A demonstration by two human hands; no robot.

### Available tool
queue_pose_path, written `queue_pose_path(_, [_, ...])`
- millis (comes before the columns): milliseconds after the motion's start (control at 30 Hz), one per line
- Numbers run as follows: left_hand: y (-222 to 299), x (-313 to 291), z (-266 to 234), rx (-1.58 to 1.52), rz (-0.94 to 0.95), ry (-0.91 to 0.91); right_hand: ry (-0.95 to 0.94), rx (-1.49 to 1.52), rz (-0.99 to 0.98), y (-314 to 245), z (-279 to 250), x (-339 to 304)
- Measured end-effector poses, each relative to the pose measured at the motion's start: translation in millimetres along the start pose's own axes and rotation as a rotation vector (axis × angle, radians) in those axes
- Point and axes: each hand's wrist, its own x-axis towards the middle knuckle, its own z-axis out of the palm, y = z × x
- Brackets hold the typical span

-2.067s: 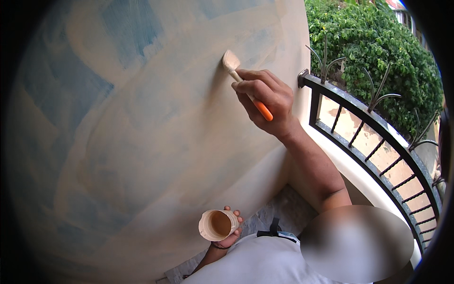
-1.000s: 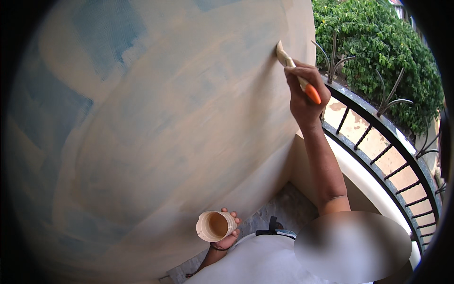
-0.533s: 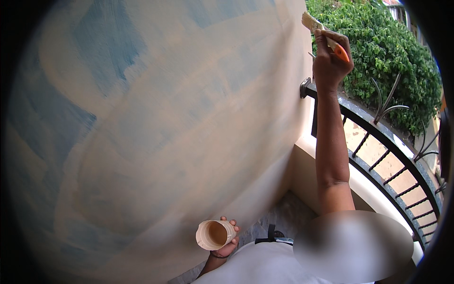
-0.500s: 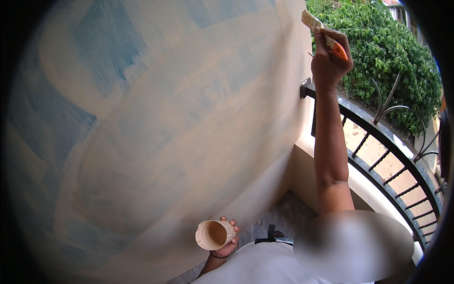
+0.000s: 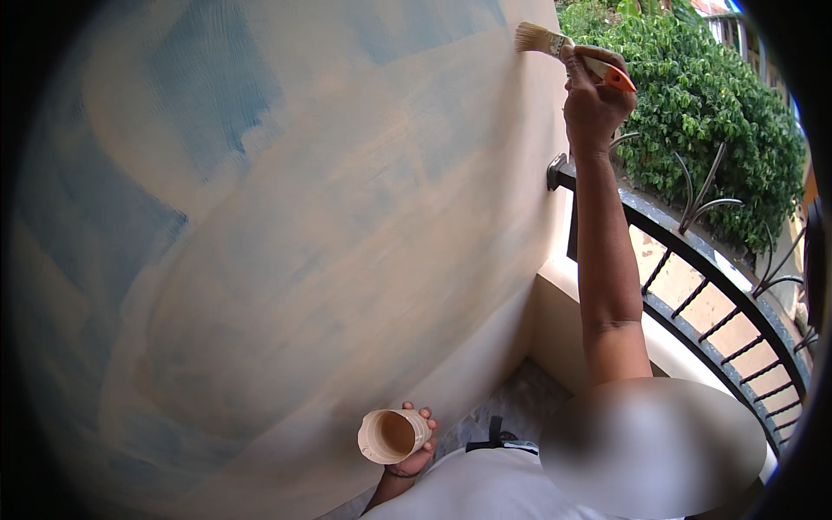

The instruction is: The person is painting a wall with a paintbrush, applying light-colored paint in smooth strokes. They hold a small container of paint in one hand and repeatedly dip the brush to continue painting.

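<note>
My right hand (image 5: 598, 102) is raised at the upper right, closed round the handle of a paintbrush (image 5: 542, 40). The brush has pale bristles, a light handle and an orange end, and its bristle tips meet or nearly meet the wall near its right edge. The wall (image 5: 347, 217) carries patchy cream paint over blue. Down low, my left hand (image 5: 418, 451) grips a cream plastic cup (image 5: 387, 437) with a jagged rim. The cup is tilted so its mouth faces me, and its inside looks tan.
A black metal railing (image 5: 693, 247) with twisted bars curves down the right side, above a low cream ledge (image 5: 559, 299). Curved metal spikes (image 5: 704, 195) stand beyond it, before a leafy green bush (image 5: 693, 113). A grey floor (image 5: 511, 403) shows below. A blurred patch hides the lower right.
My right hand has shifted slightly left and down. The brush has turned flatter, its bristles moving from beside the wall's edge onto or close to the wall. My left hand stays nearly still with the cup.
</note>
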Motion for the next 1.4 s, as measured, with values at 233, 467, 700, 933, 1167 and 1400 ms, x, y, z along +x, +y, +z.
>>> queue_pose_path(233, [-1.8,-10.6,-3.6,0.006,0.045,0.025,-0.338,-0.141,-0.471,-61.9,31.4,-66.2])
queue_pose_path(467, [-0.7,0.6,12.4,0.006,-0.013,0.000,-0.830,0.308,-0.373,-167.4,6.9,-183.8])
queue_pose_path(700, [6.8,-32.1,4.1,0.019,0.060,-0.027,0.005,-0.196,-0.027,-47.6,-31.8,-100.9])
queue_pose_path(933, [26.2,-64.4,-7.3,-0.040,0.030,0.055,-0.758,0.022,-0.406,-205.7,9.9,-258.8])
queue_pose_path(1167, [40.2,-83.1,12.9,-0.001,0.009,0.015,-0.607,0.328,0.100,-218.7,20.5,-265.8])
queue_pose_path(1400, [53.7,-135.8,15.8,0.017,0.073,0.023,-0.172,-0.065,-0.039,-189.0,31.9,-223.5])
